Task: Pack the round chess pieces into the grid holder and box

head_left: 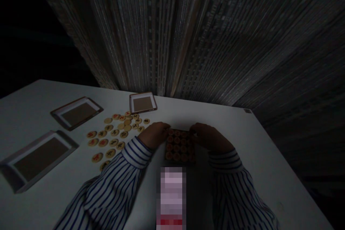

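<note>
A small dark box (193,162) lies on the white table in front of me, with round xiangqi pieces (176,148) in neat rows inside it. My left hand (155,134) is closed at the box's far left corner, fingertips on the rim. At the far right corner, my right hand (212,137) grips the edge with bent fingers. Dim light and shadow hide the exact finger contact. Left of my left hand, loose wooden xiangqi pieces (113,142) lie scattered, some with red characters, some with dark ones, some blank side up.
Three shallow rectangular trays stand on the table (258,172): one at the back (143,103), one at the far left (77,113), one at the near left (39,160). A striped curtain (167,36) hangs behind the table's far edge. A pixelated patch covers the lower middle.
</note>
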`<state>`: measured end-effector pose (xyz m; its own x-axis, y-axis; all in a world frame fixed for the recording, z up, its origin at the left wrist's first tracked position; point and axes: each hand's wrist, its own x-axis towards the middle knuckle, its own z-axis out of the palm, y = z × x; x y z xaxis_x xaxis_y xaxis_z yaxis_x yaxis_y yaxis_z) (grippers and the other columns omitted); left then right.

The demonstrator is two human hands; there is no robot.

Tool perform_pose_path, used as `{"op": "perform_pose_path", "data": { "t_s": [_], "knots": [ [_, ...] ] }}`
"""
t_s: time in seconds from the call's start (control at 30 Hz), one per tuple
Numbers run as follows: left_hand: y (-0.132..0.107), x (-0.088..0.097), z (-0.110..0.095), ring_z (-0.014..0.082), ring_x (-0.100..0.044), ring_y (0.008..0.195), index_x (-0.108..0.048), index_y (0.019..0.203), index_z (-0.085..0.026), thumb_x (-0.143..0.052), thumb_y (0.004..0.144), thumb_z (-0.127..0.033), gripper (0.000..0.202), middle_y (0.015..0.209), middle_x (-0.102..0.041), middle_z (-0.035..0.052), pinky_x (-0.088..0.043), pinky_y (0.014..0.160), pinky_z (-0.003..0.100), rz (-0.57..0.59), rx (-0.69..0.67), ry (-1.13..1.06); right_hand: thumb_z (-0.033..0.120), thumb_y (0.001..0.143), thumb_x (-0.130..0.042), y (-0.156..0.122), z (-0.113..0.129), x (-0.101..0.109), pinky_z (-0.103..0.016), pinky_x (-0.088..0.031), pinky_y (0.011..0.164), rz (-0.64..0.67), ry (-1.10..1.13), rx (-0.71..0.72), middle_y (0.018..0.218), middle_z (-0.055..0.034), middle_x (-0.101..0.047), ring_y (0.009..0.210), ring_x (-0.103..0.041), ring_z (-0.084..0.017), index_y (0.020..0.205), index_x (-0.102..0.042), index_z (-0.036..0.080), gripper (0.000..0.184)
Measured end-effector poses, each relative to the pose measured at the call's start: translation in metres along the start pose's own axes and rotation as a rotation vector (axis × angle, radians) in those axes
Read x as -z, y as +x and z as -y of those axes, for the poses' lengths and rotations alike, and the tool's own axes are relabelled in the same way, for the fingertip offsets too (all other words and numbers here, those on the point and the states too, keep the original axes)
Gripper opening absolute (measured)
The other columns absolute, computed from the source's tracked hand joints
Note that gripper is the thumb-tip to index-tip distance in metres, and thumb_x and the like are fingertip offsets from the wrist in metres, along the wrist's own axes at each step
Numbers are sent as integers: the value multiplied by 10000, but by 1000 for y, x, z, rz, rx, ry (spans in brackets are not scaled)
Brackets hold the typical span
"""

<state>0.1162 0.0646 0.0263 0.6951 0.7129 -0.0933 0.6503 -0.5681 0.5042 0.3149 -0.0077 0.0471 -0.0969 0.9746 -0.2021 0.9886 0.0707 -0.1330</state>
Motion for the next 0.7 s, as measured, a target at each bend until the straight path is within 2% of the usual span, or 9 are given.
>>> {"op": "perform_pose_path", "data": {
  "t_s": [0.17, 0.33, 0.7],
  "knots": [
    [-1, 3, -2, 198, -612, 953, -610, 1105, -139, -387, 859, -230, 344, 1023, -678, 91, -455, 784, 275, 25, -4, -14, 246, 798, -498, -1, -2, 0, -284, -424, 689, -10, 2, 8, 949, -74, -639, 858, -587, -197, 950, -625, 168, 213],
    [-2, 3, -3, 202, -596, 998, -604, 1117, -125, -411, 838, -206, 349, 1080, -656, 103, -446, 829, 279, 14, 40, 3, 248, 813, -479, 0, -4, 0, -277, -421, 686, -6, -9, 19, 944, -66, -641, 857, -589, -191, 956, -625, 182, 215],
    [-2, 3, -3, 192, -600, 996, -605, 1112, -150, -414, 832, -196, 342, 1074, -661, 89, -452, 822, 273, 22, 22, 28, 235, 836, -442, 0, -1, 1, -278, -415, 678, 26, -31, 8, 964, -72, -635, 874, -587, -191, 997, -608, 186, 236]
  ]
}}
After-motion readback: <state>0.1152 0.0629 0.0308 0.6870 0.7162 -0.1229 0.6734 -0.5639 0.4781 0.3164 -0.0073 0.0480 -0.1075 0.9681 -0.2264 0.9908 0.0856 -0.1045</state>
